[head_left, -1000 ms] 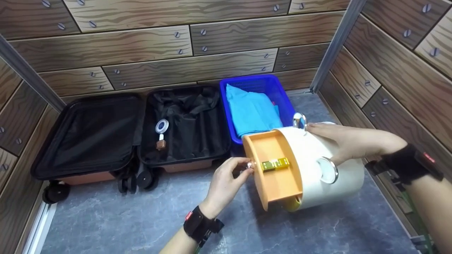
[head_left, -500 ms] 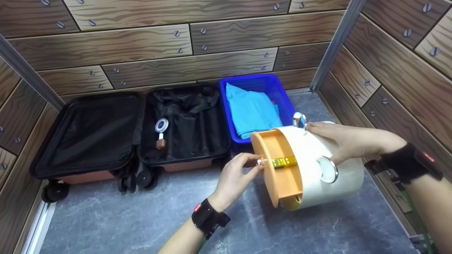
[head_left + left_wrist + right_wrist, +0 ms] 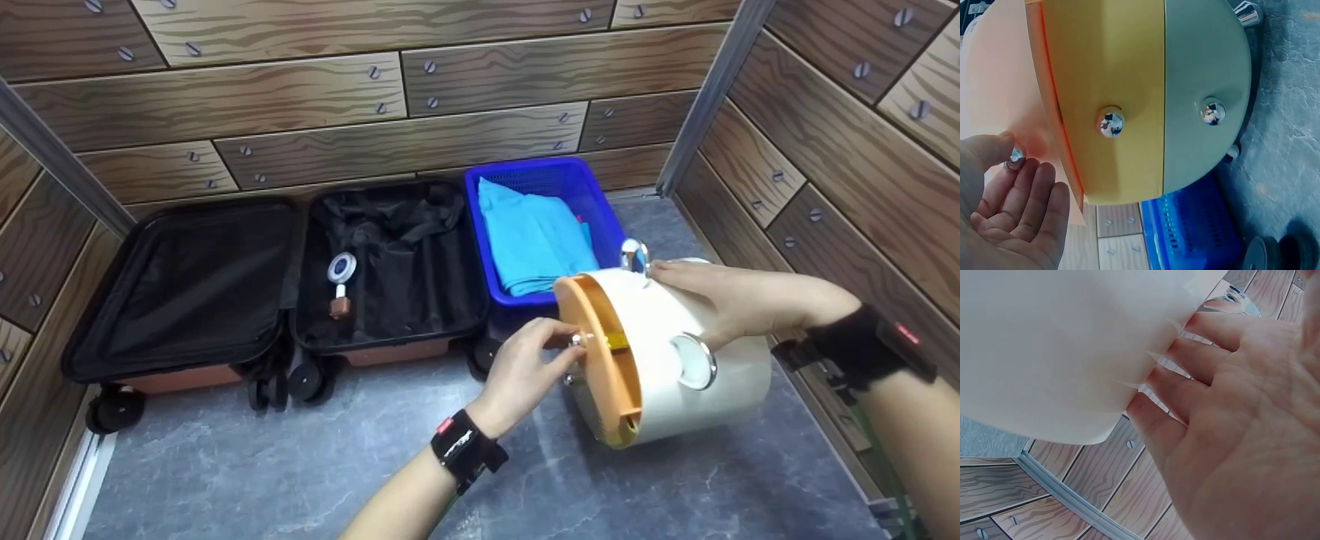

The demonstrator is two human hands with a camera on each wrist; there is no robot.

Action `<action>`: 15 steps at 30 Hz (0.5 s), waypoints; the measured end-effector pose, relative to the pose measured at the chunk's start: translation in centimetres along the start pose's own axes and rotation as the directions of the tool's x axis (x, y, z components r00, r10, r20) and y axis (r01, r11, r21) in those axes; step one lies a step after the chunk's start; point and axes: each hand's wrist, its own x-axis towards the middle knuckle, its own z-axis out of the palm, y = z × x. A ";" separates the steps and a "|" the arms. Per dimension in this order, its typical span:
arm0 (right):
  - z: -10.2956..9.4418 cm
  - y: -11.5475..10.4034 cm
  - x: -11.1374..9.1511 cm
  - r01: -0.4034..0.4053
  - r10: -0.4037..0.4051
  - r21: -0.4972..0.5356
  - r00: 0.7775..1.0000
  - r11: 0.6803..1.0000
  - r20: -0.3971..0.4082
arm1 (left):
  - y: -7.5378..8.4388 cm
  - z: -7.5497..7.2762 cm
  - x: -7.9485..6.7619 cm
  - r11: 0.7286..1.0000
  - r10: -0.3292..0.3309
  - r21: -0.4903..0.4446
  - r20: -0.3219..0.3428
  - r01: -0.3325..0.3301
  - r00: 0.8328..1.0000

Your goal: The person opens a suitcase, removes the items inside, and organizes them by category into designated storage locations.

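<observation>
A small white drawer cabinet (image 3: 705, 412) with rounded sides stands on the floor at the right. Its orange drawer (image 3: 576, 304) is pulled out a little way, and a shiny yellow piece (image 3: 616, 342) shows inside. My left hand (image 3: 521, 371) pinches that drawer's silver knob (image 3: 1017, 156) between thumb and fingertips. In the left wrist view, a yellow drawer (image 3: 1134, 62) and a grey-green drawer (image 3: 1202, 62), each with a silver knob, sit flush beside it. My right hand (image 3: 750, 304) rests on the cabinet's white shell, fingers straight and spread, between two silver rings.
An open black-lined suitcase (image 3: 202, 277) lies at the left. Inside it is a round-headed white object (image 3: 341, 268) with a brown end. A blue basket (image 3: 604, 206) holding folded light-blue cloth (image 3: 536, 240) stands behind the cabinet. Wood-patterned walls (image 3: 300, 105) enclose the floor.
The orange drawer has slid rightward most of the way into the cabinet, my left hand travelling with its knob. The yellow piece inside is now mostly covered. My right hand has stayed put.
</observation>
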 end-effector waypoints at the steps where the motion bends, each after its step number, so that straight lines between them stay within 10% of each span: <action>1: 0.0 0.0 0.0 0.006 -0.006 -0.002 1.000 1.000 -0.003 | 0.1 0.2 0.2 1.000 0.004 0.002 0.003 -0.004 1.000; 15: 0.0 0.2 -0.2 0.016 -0.016 -0.003 1.000 1.000 -0.002 | 1.0 2.4 1.4 0.998 -0.053 -0.029 0.038 0.054 0.998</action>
